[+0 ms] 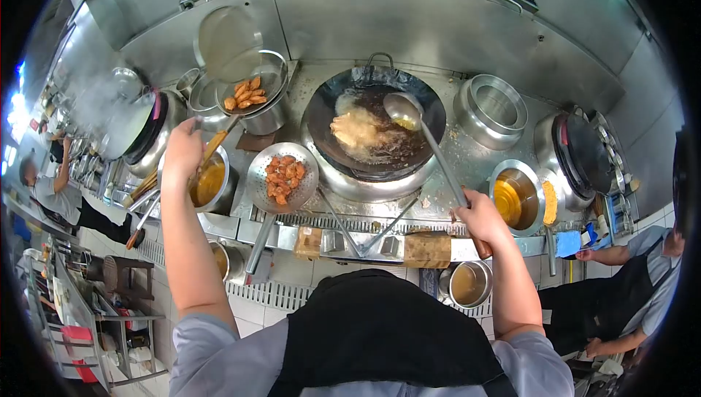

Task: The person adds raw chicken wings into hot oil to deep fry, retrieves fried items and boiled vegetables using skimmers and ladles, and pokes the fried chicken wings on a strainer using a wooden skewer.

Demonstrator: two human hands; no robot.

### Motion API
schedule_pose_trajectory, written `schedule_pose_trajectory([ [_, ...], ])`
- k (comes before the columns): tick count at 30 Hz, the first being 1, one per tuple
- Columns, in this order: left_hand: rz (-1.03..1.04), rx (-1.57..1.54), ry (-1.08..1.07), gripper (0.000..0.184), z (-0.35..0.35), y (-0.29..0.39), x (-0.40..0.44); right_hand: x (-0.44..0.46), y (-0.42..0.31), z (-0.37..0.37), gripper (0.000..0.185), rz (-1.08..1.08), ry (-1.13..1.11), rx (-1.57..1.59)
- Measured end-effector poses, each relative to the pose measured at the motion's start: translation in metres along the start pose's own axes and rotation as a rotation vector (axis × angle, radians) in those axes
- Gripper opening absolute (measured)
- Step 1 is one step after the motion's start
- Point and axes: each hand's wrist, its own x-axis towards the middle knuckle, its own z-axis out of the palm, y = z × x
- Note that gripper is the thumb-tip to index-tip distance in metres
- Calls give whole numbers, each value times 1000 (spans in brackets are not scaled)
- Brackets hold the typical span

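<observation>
My right hand (482, 219) is closed around the wooden end of the ladle (403, 111), fingers wrapped over the handle, while my left hand (184, 150) is curled round the handle of the wire strainer (281, 68). Taking the wok (321, 108) as the clock, with twelve away from me, my right hand sits between four and five, and the ladle's shaft runs up to its bowl, just off centre toward two. The pale frying food (358, 130) bubbles in the oil toward eight, apart from the bowl. I'd judge that working the ladle well here means a loose wrist and low, slow strokes, nudging the food with the bowl's edge rather than slapping the oil, so nothing splashes or tears. The strainer is out at ten with browned pieces (246, 94) in it, over a metal pot (266, 121); I can't tell whether it rests there, so I'd keep my left grip firm and the bowl level. At eight, beyond the rim, a perforated ladle (255, 178) holds darker pieces (283, 176), and at four stands a pot of amber liquid (511, 200).
</observation>
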Motion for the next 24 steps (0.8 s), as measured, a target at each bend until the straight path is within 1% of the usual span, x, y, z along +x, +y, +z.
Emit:
schedule_pose_trajectory([
  [2, 22, 53, -117, 45, 19, 39, -25, -11, -7, -16, 42, -85, 168, -263],
  [3, 35, 108, -145, 44, 27, 49, -27, -17, -19, -29, 45, 8, 90, -332],
  [4, 321, 232, -152, 42, 48, 31, -13, -26, -27, -40, 45, -2, 84, -330],
  [5, 369, 377, -220, 42, 61, 51, -21, -34, -32, -52, 47, -8, 44, -403],
  [6, 461, 370, -142, 36, 91, 37, -13, -39, -31, -59, 49, -14, 5, -477],
  [7, 334, 506, -237, 29, 104, 57, -21, -42, -23, -62, 50, -42, 4, -527],
  [8, 347, 594, -270, 25, 116, 66, -28, -44, -23, -61, 50, -47, 4, -528],
  [10, 452, 706, -374, 34, 135, 65, -28, -47, -28, -56, 53, 43, -119, -562],
  [11, 452, 706, -377, 34, 140, 64, -26, -43, -19, -47, 53, 6, -154, -584],
  [12, 324, 593, -532, 36, 137, 72, -29, -38, -8, -34, 52, -32, -131, -628],
  [13, 194, 475, -682, 38, 137, 77, -32, -32, -6, -23, 52, -23, -149, -617],
  [14, 194, 476, -685, 38, 137, 73, -33, -25, -4, -11, 53, -12, -167, -603],
  [16, -41, -7, -750, 40, 135, 59, -34, -11, 8, 15, 53, -17, -149, -552],
  [17, -85, -53, -748, 35, 142, 51, -36, -6, 10, 25, 53, -26, -128, -503],
  [18, -81, -52, -753, 35, 146, 48, -40, -3, 6, 33, 53, -20, -125, -502],
  [20, -243, -266, -773, 30, 152, 40, -48, 5, -4, 45, 46, 11, -84, -374],
  [21, -240, -333, -779, 26, 160, 27, -49, 11, -5, 51, 46, 18, -77, -373],
  [22, -232, -331, -785, 26, 161, 23, -53, 18, -5, 58, 41, -9, -73, -301],
  [23, -231, -385, -723, 26, 161, 19, -55, 21, -8, 62, 37, -35, -65, -229],
  [24, -229, -442, -664, 26, 159, 17, -56, 21, -13, 65, 37, -28, -52, -231],
])
